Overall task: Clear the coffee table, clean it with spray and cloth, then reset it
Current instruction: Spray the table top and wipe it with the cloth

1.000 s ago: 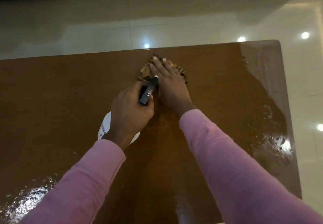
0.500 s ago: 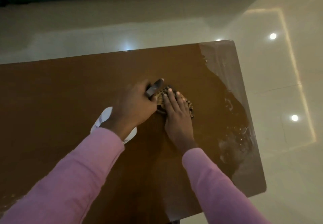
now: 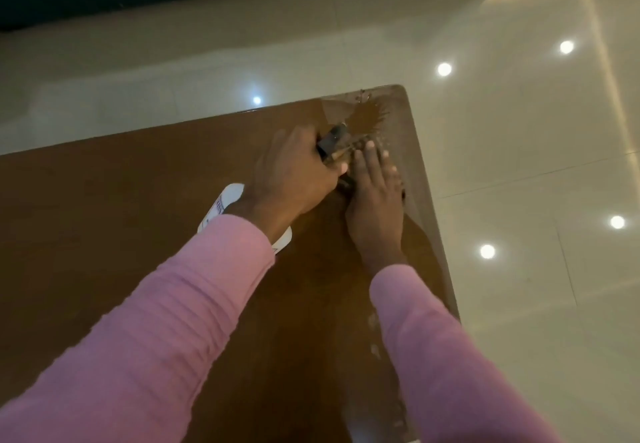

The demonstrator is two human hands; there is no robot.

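I see the white spray bottle with its dark nozzle clenched in my left hand, body trailing back under the wrist. Just right of that grip, my right hand presses flat, fingers spread, on the mostly hidden cloth atop the wet brown table.
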